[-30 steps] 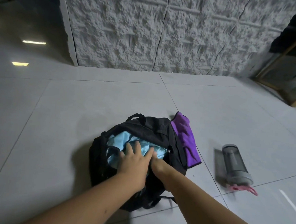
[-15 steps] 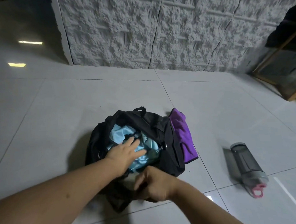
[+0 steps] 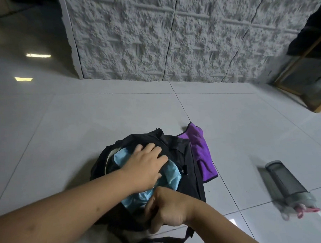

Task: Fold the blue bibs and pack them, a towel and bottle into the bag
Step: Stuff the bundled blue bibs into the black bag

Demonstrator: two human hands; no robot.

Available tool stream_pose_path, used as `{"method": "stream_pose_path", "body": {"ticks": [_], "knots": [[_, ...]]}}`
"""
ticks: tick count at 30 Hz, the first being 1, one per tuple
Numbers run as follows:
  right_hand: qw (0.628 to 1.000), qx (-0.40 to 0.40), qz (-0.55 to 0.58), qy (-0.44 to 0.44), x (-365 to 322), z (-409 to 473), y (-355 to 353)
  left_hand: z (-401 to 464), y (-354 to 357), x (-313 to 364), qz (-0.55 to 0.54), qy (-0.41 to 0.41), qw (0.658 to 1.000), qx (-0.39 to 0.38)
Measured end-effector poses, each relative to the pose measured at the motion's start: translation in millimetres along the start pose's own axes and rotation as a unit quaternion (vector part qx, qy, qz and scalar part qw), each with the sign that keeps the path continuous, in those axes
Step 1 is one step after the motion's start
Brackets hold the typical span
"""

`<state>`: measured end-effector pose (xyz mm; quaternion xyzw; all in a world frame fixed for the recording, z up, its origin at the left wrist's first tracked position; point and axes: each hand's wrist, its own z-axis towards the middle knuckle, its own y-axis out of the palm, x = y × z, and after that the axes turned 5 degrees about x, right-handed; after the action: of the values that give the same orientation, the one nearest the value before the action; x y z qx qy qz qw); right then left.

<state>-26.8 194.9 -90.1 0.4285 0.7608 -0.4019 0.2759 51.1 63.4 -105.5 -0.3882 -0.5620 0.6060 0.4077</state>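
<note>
A black bag lies open on the tiled floor. Light blue bibs fill its opening. My left hand lies across the bibs, its fingers reaching onto the bag's far flap. My right hand is curled at the bag's near edge, gripping the black fabric beside the bibs. A purple towel lies on the floor against the bag's right side. A grey bottle with a pink loop lies on its side on the floor to the right, apart from both hands.
A rough white wall stands behind the floor. A wood-framed panel leans at the far right. A bag strap trails toward me.
My left hand has slid farther across the bibs onto the bag's far flap. My right hand has pulled back from the opening to the bag's near edge and curled there.
</note>
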Motion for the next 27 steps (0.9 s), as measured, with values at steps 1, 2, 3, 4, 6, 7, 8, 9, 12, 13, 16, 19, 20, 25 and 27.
{"method": "stream_pose_path", "body": {"ticks": [1,2,3,4,6,7,8,9,12,13,16,19,20,25,27], "knots": [[1.0,-0.016,-0.015,0.011,1,-5,-1,2,6,3,0.008,-0.036,0.999,-0.038],[0.999,-0.029,-0.027,0.021,0,0,2,5,13,7,0.003,-0.064,0.994,-0.094],[0.998,-0.035,-0.033,0.027,-6,6,6,9,22,12,-0.008,-0.079,0.986,-0.146],[0.998,-0.011,-0.039,0.049,-5,16,9,13,28,17,-0.02,-0.08,0.978,-0.192],[0.986,0.116,-0.107,0.05,49,41,7,20,38,25,-0.024,-0.049,0.967,-0.247],[0.974,0.186,-0.063,0.116,77,85,13,22,40,31,-0.013,-0.024,0.965,-0.263],[0.967,0.189,-0.015,0.168,91,113,15,22,43,35,-0.001,0.002,0.962,-0.272],[0.961,0.178,0.008,0.21,89,130,16,23,47,38,0.002,0.022,0.961,-0.275],[0.974,0.089,-0.135,0.158,56,71,7,23,53,34,-0.039,0.03,0.964,-0.262],[0.972,0.032,-0.206,0.108,27,40,1,22,51,29,-0.065,0.023,0.964,-0.256],[0.971,0.005,-0.18,0.156,-21,6,-20,18,38,11,-0.121,-0.053,0.969,-0.21],[0.936,0.111,-0.277,0.185,-33,13,-26,11,29,-5,-0.029,-0.143,0.981,-0.126],[0.93,0.154,-0.28,0.18,-37,19,-24,8,29,-9,-0.003,-0.155,0.981,-0.119],[0.929,0.182,-0.264,0.183,-23,66,-18,1,39,-16,0.045,-0.125,0.979,-0.154],[0.933,0.135,-0.262,0.206,-1,84,-16,-5,52,-19,0.039,-0.134,0.979,-0.146]]}}
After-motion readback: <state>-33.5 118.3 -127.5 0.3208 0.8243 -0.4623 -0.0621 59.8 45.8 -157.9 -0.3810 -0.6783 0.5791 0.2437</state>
